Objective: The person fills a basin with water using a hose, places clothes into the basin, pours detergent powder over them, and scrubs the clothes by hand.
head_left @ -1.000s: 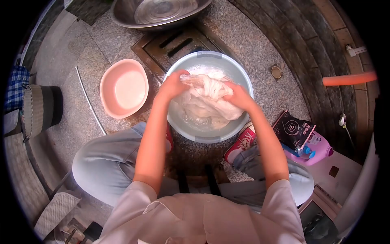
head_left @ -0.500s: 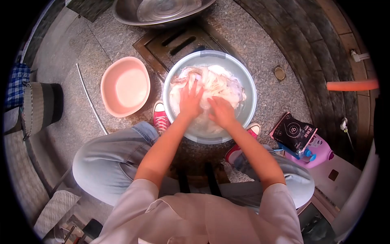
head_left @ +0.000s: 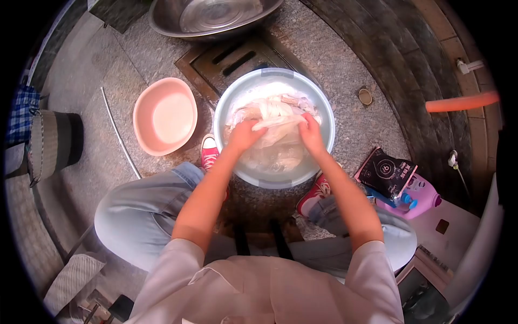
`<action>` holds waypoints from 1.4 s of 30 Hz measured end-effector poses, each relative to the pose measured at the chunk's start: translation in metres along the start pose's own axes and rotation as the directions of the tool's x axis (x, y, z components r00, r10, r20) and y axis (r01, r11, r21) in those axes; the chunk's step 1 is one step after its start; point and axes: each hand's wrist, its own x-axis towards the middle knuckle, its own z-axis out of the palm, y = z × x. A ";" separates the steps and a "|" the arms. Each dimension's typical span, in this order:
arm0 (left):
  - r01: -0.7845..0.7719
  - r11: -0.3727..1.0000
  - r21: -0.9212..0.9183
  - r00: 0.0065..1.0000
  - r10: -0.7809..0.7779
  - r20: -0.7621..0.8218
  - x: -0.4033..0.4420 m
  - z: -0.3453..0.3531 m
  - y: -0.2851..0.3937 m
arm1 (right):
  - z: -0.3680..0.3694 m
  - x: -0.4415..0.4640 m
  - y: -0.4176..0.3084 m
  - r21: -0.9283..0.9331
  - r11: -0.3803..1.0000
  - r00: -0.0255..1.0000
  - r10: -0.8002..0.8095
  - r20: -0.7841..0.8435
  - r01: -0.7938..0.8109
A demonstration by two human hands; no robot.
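Observation:
A round pale blue basin (head_left: 328, 108) of water stands on the floor between my feet. Light cream and whitish wet cloth (head_left: 276, 108) lies bunched in it, with white suds along the far side. My left hand (head_left: 244, 135) grips one end of a fold of this cloth above the water. At the other end, my right hand (head_left: 309, 133) pinches the same fold, so the cloth is stretched between both hands. Its lower part trails in the water, where its outline is hard to make out.
A pink basin (head_left: 141, 116) sits left of the blue one. Beyond are a floor drain cover (head_left: 253, 46) and a large metal basin (head_left: 162, 24). On the right are a black packet (head_left: 386, 171), a pink-purple bottle (head_left: 426, 197) and an orange pipe (head_left: 461, 102).
Both hands were spread over the cloth in the basin. Now they have moved apart, and a fold of cloth is lifted and stretched between them.

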 end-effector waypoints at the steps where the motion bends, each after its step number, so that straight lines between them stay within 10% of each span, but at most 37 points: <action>1: 0.129 0.992 -0.013 0.988 -0.128 0.090 0.003 -0.009 0.010 | -0.007 0.001 -0.020 -0.004 1.000 1.000 -0.010 -0.007 0.010; 12: -0.142 0.772 -0.620 0.953 0.276 0.126 -0.025 -0.050 0.093 | -0.064 -0.027 -0.204 -0.021 0.996 0.992 0.086 0.097 -0.085; 16: -0.422 0.796 -0.434 0.896 0.438 -0.066 -0.067 -0.046 0.155 | -0.063 -0.046 -0.251 0.106 0.990 0.987 0.076 0.139 -0.091; 19: -0.333 0.936 -0.117 0.941 0.337 0.017 -0.061 -0.044 0.142 | -0.057 -0.053 -0.250 0.113 0.993 0.990 -0.003 0.138 -0.012; 23: -0.187 0.897 -0.400 0.981 0.190 -0.033 -0.057 -0.033 0.101 | -0.052 -0.036 -0.204 0.298 0.941 0.987 0.162 0.024 -0.161; 27: -0.075 0.544 -0.836 0.987 -0.078 -0.140 -0.047 0.017 0.061 | -0.009 -0.005 -0.076 0.445 0.894 0.943 0.188 -0.274 -0.049; 29: 0.133 -0.239 -0.962 0.970 -0.168 0.176 -0.069 0.025 0.083 | 0.015 -0.026 -0.057 0.572 0.812 0.929 0.293 -0.227 -0.117; 30: 0.126 -0.269 -0.955 0.974 -0.146 0.170 -0.064 0.040 0.067 | 0.024 -0.041 -0.057 0.454 0.881 0.934 0.267 -0.238 -0.136; 33: 0.273 0.062 -0.960 0.866 -0.451 0.217 -0.048 0.086 0.009 | 0.059 -0.090 -0.079 -0.173 0.971 0.979 0.140 -0.146 -0.164; 36: 0.253 0.159 -0.954 0.944 -0.256 0.208 -0.037 0.116 -0.033 | 0.084 -0.099 -0.072 -0.389 0.920 0.967 -0.053 -0.251 -0.051; 42: 0.302 0.385 -0.872 0.915 -0.374 0.151 -0.057 0.097 -0.005 | 0.076 -0.085 -0.052 -0.375 0.919 0.969 0.031 -0.243 -0.124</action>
